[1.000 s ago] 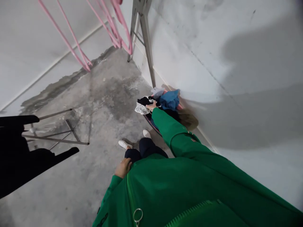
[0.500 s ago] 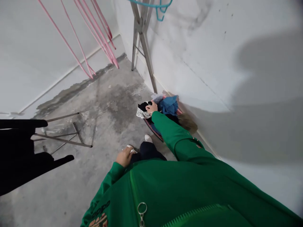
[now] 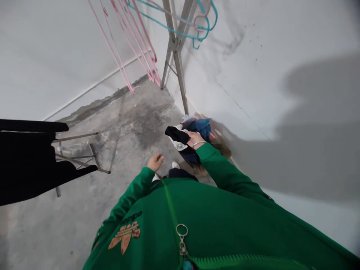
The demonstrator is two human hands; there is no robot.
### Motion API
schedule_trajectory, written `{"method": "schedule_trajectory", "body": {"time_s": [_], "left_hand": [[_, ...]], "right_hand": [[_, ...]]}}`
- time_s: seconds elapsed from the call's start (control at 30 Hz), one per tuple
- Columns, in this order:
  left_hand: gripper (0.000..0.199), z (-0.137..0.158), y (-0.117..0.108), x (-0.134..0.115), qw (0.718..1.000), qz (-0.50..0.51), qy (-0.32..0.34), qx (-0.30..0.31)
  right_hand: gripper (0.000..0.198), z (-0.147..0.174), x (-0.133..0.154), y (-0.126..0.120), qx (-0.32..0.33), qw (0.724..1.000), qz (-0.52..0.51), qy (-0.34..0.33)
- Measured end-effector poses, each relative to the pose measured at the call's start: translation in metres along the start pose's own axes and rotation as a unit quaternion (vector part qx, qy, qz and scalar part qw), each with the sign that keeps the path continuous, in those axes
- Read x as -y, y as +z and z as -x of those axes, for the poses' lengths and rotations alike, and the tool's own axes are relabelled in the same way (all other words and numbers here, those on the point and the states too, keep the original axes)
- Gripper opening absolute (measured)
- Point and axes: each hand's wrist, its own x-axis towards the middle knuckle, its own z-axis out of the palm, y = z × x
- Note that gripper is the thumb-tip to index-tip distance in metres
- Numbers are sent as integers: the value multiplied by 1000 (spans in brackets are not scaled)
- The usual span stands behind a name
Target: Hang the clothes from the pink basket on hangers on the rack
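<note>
My right hand (image 3: 195,139), with a bracelet on its wrist, is closed around a piece of black cloth (image 3: 177,134). The cloth sticks out to the left of the fingers, above a white patterned cloth (image 3: 180,145). Beyond the hand lies a blue cloth (image 3: 203,126), part of a pile of clothes in a basket whose pink rim (image 3: 213,135) shows only in part. In front of my body hangs my left hand (image 3: 155,162), its fingers loosely curled and nothing visible in them.
Pink hangers (image 3: 146,63) and blue hangers (image 3: 180,32) hang ahead, near a metal drying-rack leg (image 3: 180,75) by the wall. Left, black clothing (image 3: 28,161) hangs over another metal frame (image 3: 95,157). A brownish bundle (image 3: 223,146) lies against the right wall.
My right hand has lifted the black cloth up from the pile and back toward me. My left hand has risen off my leg. The view has shifted, bringing more hangers into sight.
</note>
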Motion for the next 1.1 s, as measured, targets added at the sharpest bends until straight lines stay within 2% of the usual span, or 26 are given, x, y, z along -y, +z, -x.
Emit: {"method": "schedule_trajectory", "body": {"time_s": [0.1,0.17,0.23,0.33,0.43,0.47,0.53,0.63,0.7,0.77,0.83,0.93,1.03,1.1], "left_hand": [[53,-34,-3,-26,998,48,9,-48],[68,-48,-8,-44,992,92,30,-81],[76,-56,-18,-58,976,183,50,-110],[62,-59,-47,-70,938,311,59,-137],[46,-53,-101,-68,914,349,64,-197],[43,-48,-125,-67,901,362,77,-229],[38,-30,-176,-66,855,393,141,-308],[32,17,-243,-78,787,371,259,-419],[27,55,-271,-96,764,330,301,-466],[28,89,-283,-117,745,289,341,-496],[32,113,-284,-135,738,242,373,-507],[33,134,-283,-142,750,174,385,-508],[30,149,-294,-119,773,121,368,-502],[41,163,-310,-92,814,82,336,-468]], "right_hand": [[14,44,23,16,20,998,-67,5],[15,71,45,33,77,991,-110,5],[18,93,68,53,136,984,-114,1],[23,113,99,84,187,979,-77,-13],[28,119,118,109,201,978,-45,-44],[30,120,121,116,203,977,-35,-54],[33,121,122,131,212,975,-7,-59],[39,127,116,161,279,959,57,-19],[51,129,108,189,353,929,113,-6],[64,126,100,223,399,896,184,-64],[67,115,91,259,378,869,261,-183],[56,89,83,309,290,832,335,-334],[35,65,88,339,245,814,343,-400],[21,55,98,350,226,811,328,-428]]}}
